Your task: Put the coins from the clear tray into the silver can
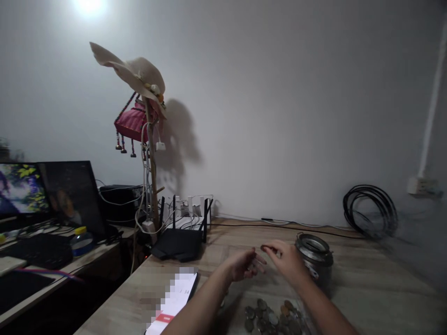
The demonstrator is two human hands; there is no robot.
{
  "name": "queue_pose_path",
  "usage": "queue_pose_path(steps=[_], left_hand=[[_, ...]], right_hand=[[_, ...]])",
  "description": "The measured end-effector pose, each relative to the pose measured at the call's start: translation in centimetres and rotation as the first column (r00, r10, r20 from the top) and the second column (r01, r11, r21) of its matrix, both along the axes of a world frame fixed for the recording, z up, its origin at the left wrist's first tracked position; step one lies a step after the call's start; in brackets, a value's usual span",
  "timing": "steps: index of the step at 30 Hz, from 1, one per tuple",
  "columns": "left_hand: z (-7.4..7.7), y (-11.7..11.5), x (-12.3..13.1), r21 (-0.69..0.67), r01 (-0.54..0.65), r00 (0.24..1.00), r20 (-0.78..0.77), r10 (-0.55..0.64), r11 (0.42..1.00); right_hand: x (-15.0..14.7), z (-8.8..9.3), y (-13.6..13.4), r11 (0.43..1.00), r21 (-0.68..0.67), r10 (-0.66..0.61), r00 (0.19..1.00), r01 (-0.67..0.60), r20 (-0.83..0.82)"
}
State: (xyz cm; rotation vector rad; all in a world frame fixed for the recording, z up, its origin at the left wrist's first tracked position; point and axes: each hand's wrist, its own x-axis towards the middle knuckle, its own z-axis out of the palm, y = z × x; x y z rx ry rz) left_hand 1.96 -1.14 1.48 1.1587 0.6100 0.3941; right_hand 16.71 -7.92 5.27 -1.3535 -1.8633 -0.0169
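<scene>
My right hand [286, 260] hovers over the wooden table [366, 288], its fingers pinched on a small dark thing that looks like a coin. My left hand [244, 265] is held just to its left, palm up with the fingers loosely curled; whether anything lies in it I cannot see. A round metal tin [316, 260] with an open top stands just right of my right hand. A pile of several coins [272, 318] lies on the table below both hands.
A phone [174, 302] lies on the table at the left. A black router [179, 239] with antennas stands at the back. A stand bears a hat [139, 74] and a pink bag [131, 123]. Coiled black cable [370, 209] hangs at right. Monitors [73, 193] sit on a left desk.
</scene>
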Motion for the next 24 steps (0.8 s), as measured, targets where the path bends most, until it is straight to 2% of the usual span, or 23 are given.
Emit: queue_pose_path(steps=[3, 6, 10, 12, 13, 14, 16, 18, 19, 22, 24], left_hand=[[0.3, -0.1, -0.3, -0.054, 0.072, 0.994, 0.083, -0.067, 0.996], [0.5, -0.2, -0.2, -0.119, 0.079, 0.992, 0.108, -0.066, 0.990], [0.2, 0.1, 0.0, -0.162, 0.007, 0.997, 0.081, 0.006, 0.987], [-0.1, 0.3, 0.1, -0.138, -0.035, 0.999, 0.025, 0.039, 0.990], [-0.2, 0.3, 0.2, -0.116, -0.063, 0.998, -0.006, 0.063, 0.991], [-0.2, 0.3, 0.3, -0.089, -0.089, 0.996, -0.029, 0.086, 0.992], [-0.3, 0.2, 0.3, -0.025, -0.119, 0.993, -0.029, 0.118, 0.993], [-0.3, 0.0, 0.3, 0.032, -0.112, 0.994, 0.001, 0.112, 0.993], [-0.3, -0.1, 0.3, 0.059, -0.108, 0.994, 0.012, 0.107, 0.992], [-0.2, -0.2, 0.2, 0.117, -0.108, 0.994, 0.018, 0.107, 0.987], [-0.3, -0.2, 0.2, 0.130, -0.109, 0.994, 0.011, 0.108, 0.986]], right_hand=[[0.9, 0.5, 0.2, 0.995, -0.092, 0.048, 0.999, -0.046, 0.013], [0.7, -0.2, 0.7, 0.981, -0.159, 0.125, 0.990, -0.114, 0.065], [0.0, -0.7, 0.9, 0.989, -0.082, 0.129, 0.991, -0.126, 0.040], [0.6, -0.1, 0.4, 0.999, 0.039, 0.019, 1.000, -0.019, 0.005], [1.3, 0.4, 0.1, 0.990, 0.118, -0.078, 0.997, 0.079, -0.015], [2.3, 0.9, -0.2, 0.962, 0.194, -0.191, 0.981, 0.193, -0.032], [4.6, 1.9, -0.7, 0.859, 0.292, -0.424, 0.904, 0.420, -0.054], [7.0, 2.5, -0.8, 0.773, 0.282, -0.586, 0.810, 0.569, -0.028], [8.0, 2.6, -0.8, 0.756, 0.238, -0.628, 0.778, 0.610, 0.001], [9.9, 2.1, -0.2, 0.759, 0.090, -0.651, 0.754, 0.645, 0.087], [10.1, 1.8, 0.1, 0.760, 0.066, -0.649, 0.752, 0.646, 0.114]])
